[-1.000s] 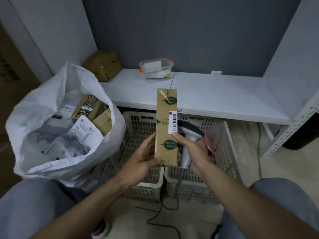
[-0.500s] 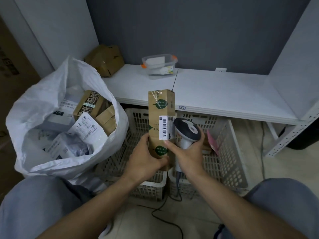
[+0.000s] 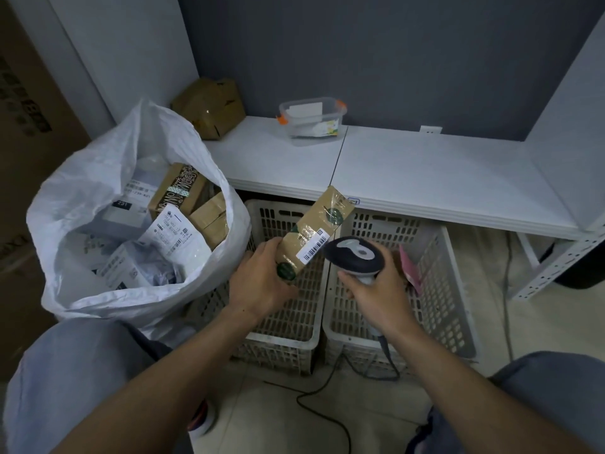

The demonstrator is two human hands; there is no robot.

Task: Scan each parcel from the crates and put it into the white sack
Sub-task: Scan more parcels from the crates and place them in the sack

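Observation:
My left hand [image 3: 258, 283] grips the lower end of a long brown cardboard parcel [image 3: 314, 231] with green round stickers and a white barcode label, tilted with its top leaning right, above the left crate [image 3: 294, 329]. My right hand [image 3: 376, 290] grips the handle of a dark and grey barcode scanner [image 3: 355, 255], whose head sits right beside the barcode label. The white sack [image 3: 85, 198] stands open at the left and holds several parcels and labelled bags. The right crate [image 3: 435, 283] holds a pink packet [image 3: 409, 267].
A low white shelf [image 3: 425, 178] runs behind the crates, carrying a clear plastic tub [image 3: 311, 117] and a crumpled brown parcel [image 3: 209, 106]. The scanner's black cable [image 3: 327, 398] trails over the floor between my knees. A metal shelf leg [image 3: 556, 260] stands at the right.
My left hand has tilted the parcel from upright to leaning right and lowered it. My right hand has let go of the parcel and brought the scanner's head up to the barcode.

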